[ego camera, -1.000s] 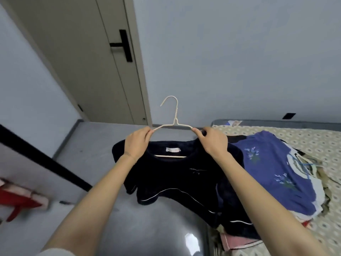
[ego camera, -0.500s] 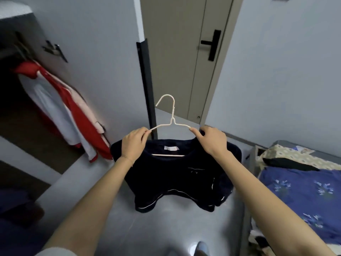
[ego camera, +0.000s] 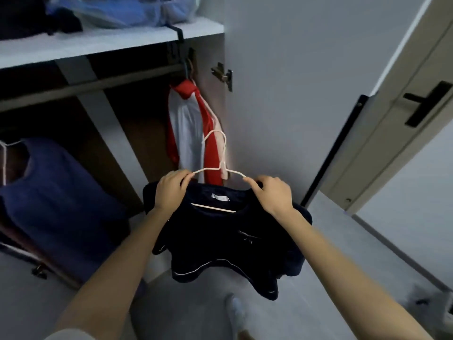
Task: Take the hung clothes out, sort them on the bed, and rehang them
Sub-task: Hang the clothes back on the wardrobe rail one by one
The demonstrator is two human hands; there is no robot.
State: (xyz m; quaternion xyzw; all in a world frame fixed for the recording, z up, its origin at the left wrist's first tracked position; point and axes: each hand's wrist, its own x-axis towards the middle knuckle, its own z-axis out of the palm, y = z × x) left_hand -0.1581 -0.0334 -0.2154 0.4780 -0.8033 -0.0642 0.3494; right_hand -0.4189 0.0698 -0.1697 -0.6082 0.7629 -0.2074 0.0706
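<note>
A dark navy top with white piping (ego camera: 228, 239) hangs on a thin white wire hanger (ego camera: 215, 153), held out in front of the open wardrobe. My left hand (ego camera: 171, 190) grips the hanger's left shoulder together with the fabric. My right hand (ego camera: 272, 192) pinches the right shoulder the same way. The hook stands upright, just below and in front of a red and white garment (ego camera: 188, 128) that hangs at the right end of the wardrobe rail (ego camera: 93, 82). A blue top (ego camera: 56, 192) hangs at the left inside the wardrobe.
A white shelf (ego camera: 110, 42) above the rail carries bagged blue bedding and dark items. The open wardrobe door with a hinge (ego camera: 223, 76) stands right of the rail. A beige room door with a black handle (ego camera: 426, 101) is at the far right. Grey floor lies below.
The view has swung left from the bed to the wardrobe. Both hands keep the same hold on the hanger, and the dark top has been carried over to the wardrobe opening.
</note>
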